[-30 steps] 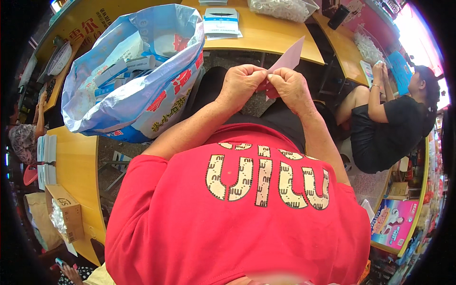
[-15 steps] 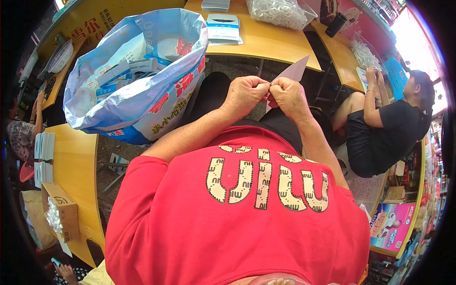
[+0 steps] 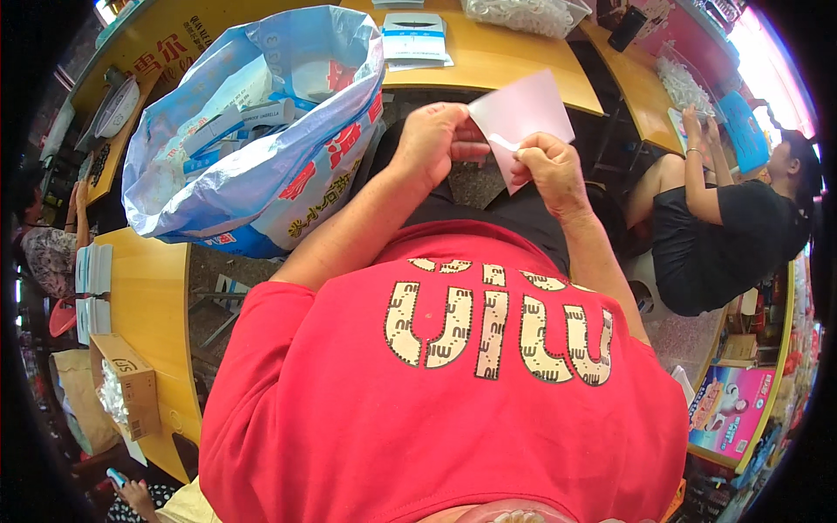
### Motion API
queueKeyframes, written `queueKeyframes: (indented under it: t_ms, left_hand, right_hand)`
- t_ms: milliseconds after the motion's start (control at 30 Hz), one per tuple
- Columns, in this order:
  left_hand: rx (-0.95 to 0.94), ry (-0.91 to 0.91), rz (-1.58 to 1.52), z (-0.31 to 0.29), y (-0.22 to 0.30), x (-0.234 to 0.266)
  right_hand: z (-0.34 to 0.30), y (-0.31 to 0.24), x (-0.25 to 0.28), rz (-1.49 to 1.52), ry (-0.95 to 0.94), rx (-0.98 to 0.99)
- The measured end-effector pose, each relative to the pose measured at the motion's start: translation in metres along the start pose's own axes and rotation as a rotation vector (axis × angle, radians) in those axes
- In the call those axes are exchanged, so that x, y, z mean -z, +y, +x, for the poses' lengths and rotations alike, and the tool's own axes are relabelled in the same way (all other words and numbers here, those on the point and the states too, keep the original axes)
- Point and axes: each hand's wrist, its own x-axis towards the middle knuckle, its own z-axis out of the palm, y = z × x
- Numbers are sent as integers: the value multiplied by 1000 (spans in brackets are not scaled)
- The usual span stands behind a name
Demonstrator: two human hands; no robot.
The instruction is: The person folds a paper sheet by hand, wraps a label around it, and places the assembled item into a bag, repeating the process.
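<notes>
A pale, nearly square card [image 3: 532, 109] is held up above my lap, tilted. My left hand [image 3: 434, 144] grips its left corner between thumb and fingers. My right hand [image 3: 551, 173] is pinched over the lower part of the card. By the right fingertips a short narrow white strip [image 3: 500, 141] stands out against the card; I cannot tell whether it is loose or a curled part of it. To the left of my hands stands a big blue and white woven bag [image 3: 327, 187], wide at the mouth, with many flat blue and white packets [image 3: 214, 131] inside.
Ahead is a yellow table [image 3: 488, 65] with a stack of white and blue cards [image 3: 414, 39] and a clear bin of white rings [image 3: 523, 16]. At left, another yellow table [image 3: 153, 288] bears card stacks and an open carton [image 3: 131, 383]. A person in black [image 3: 697, 235] sits at right.
My hands were close together over the card's edge. They have drawn apart, the card has turned to show its broad face, and a white strip now shows by my right fingers.
</notes>
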Motion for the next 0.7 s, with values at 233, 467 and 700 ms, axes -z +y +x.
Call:
queueKeyframes:
  t_ms: [233, 467, 700]
  left_hand:
    - [-19, 216, -52, 23, 5, 8]
    - [-67, 214, -101, 81, 7, 16]
    - [-77, -35, 13, 121, 13, 32]
  right_hand:
    - [-9, -1, 44, 613, -58, 93]
    - [29, -8, 100, 841, -140, 271]
    - [107, -6, 144, 752, 9, 217]
